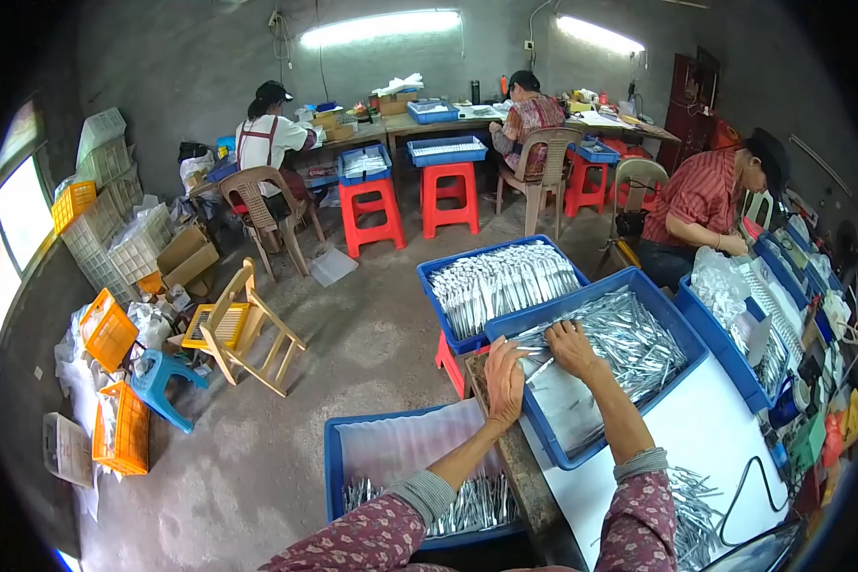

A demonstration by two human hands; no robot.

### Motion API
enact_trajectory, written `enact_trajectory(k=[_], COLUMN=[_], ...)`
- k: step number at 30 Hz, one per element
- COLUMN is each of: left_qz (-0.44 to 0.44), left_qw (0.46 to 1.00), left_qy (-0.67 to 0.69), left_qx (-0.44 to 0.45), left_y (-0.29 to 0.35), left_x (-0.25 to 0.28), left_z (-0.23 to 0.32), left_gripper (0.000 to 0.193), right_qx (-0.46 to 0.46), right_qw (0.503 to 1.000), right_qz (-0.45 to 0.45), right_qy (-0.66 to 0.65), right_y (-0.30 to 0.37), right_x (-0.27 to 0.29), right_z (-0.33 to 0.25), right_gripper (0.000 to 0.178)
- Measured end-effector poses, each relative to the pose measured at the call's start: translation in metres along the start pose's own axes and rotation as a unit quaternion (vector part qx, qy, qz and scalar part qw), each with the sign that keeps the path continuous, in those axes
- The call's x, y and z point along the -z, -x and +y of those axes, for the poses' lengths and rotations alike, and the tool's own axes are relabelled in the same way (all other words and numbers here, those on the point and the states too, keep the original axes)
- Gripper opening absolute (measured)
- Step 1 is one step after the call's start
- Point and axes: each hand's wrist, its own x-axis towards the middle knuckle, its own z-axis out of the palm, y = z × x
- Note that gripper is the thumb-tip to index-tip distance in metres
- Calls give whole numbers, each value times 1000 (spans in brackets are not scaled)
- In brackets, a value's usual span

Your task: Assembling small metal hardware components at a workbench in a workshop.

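Observation:
My right hand reaches into a blue tray on the table, its fingers curled down over slender silvery metal pieces. My left hand is at the tray's left rim, fingers stretched toward the ends of the pieces by my right hand. A thin strip shows between the two hands. Heaped loose pieces fill the tray's far and right part; its near left floor is bare. Below my left forearm, another blue tray holds more such pieces beside a pale sheet.
Behind the work tray, another blue tray holds wrapped bundles. Loose pieces and a black cable lie on the white tabletop. A co-worker sits at right, two more at the back. A wooden chair stands left.

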Motion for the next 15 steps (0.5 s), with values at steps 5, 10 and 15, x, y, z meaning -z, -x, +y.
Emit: enact_trajectory(k=[5, 10, 15], left_qz=[4, 3, 5], left_qw=[1000, 1000, 1000], left_qy=[2, 3, 0], left_qx=[-2, 2, -1], left_y=[2, 2, 1], left_x=[3, 2, 2], left_z=[2, 3, 1], left_gripper=[24, 23, 23], right_qx=[2, 10, 0], right_qw=[999, 999, 999], right_qz=[43, 51, 48], right_qy=[11, -2, 23], right_y=[2, 3, -2], right_x=[-3, 1, -3], right_z=[-3, 0, -4], right_gripper=[16, 15, 15])
